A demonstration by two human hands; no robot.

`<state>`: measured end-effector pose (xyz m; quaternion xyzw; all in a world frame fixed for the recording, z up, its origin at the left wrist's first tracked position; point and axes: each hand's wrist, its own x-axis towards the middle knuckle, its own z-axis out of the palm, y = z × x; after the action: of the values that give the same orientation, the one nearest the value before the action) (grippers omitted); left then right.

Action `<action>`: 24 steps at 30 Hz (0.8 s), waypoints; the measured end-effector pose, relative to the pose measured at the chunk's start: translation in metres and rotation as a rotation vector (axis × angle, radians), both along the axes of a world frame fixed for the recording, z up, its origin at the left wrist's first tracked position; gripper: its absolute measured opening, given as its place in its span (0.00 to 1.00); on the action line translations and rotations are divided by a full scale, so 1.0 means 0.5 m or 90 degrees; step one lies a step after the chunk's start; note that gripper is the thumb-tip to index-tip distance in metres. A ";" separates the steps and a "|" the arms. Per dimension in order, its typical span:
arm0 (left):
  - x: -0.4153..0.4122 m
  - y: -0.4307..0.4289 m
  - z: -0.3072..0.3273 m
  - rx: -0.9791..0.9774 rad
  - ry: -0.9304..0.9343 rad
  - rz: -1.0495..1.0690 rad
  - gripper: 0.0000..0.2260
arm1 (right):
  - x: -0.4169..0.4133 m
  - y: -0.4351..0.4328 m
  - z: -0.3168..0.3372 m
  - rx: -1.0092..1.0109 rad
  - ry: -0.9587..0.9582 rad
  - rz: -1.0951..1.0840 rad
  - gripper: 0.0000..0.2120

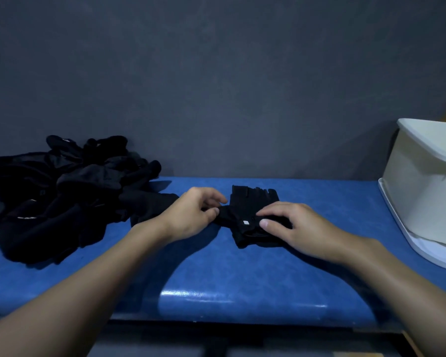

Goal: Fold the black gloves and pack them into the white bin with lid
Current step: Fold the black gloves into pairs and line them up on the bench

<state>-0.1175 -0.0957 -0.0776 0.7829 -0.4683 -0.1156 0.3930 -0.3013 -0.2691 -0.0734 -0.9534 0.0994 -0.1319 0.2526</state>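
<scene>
A black glove (250, 202) lies flat on the blue padded bench (216, 279), its fingers pointing toward the wall. My left hand (193, 215) pinches the glove's left edge between thumb and fingers. My right hand (294, 228) presses on the glove's lower part, thumb beside a small white tag (246, 222). A heap of black gloves (62, 197) sits at the left end of the bench. The white bin (422, 181) stands at the right edge, tilted, resting on its white lid (422, 251).
A dark grey wall rises directly behind the bench. The bench's front edge runs across the lower part of the view. Bare blue padding lies between the glove and the bin.
</scene>
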 end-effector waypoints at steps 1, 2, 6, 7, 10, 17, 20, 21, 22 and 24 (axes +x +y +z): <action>0.000 0.001 0.001 -0.001 0.015 -0.010 0.13 | 0.000 0.000 0.001 -0.004 0.000 0.000 0.13; -0.001 0.002 0.002 0.001 0.031 -0.022 0.14 | 0.001 -0.002 0.000 -0.006 0.001 0.001 0.13; -0.003 0.003 -0.001 -0.009 0.039 -0.055 0.14 | -0.001 -0.007 -0.001 0.016 0.033 0.031 0.24; -0.002 0.003 -0.002 -0.012 0.019 -0.047 0.13 | -0.002 -0.007 -0.001 0.014 0.037 0.040 0.27; -0.001 0.000 0.000 -0.019 -0.043 0.002 0.09 | -0.001 -0.007 -0.003 -0.003 0.010 0.037 0.25; 0.000 0.004 0.005 -0.032 -0.111 0.017 0.11 | -0.001 0.006 0.004 -0.058 -0.052 0.027 0.23; -0.015 0.004 0.011 -0.020 -0.139 0.003 0.13 | -0.003 0.003 0.000 -0.075 -0.010 0.042 0.23; -0.023 0.006 0.016 -0.022 -0.158 -0.020 0.14 | -0.003 0.002 -0.001 -0.080 -0.006 0.045 0.24; -0.031 0.007 0.020 -0.025 -0.185 -0.050 0.14 | -0.004 0.001 -0.002 -0.084 0.000 0.047 0.25; -0.047 0.008 0.031 -0.013 -0.235 -0.105 0.14 | -0.009 -0.001 -0.002 -0.098 0.007 0.047 0.28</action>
<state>-0.1411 -0.0916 -0.0623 0.7458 -0.5961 0.0032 0.2975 -0.3055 -0.2695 -0.0745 -0.9736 0.0550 -0.1247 0.1829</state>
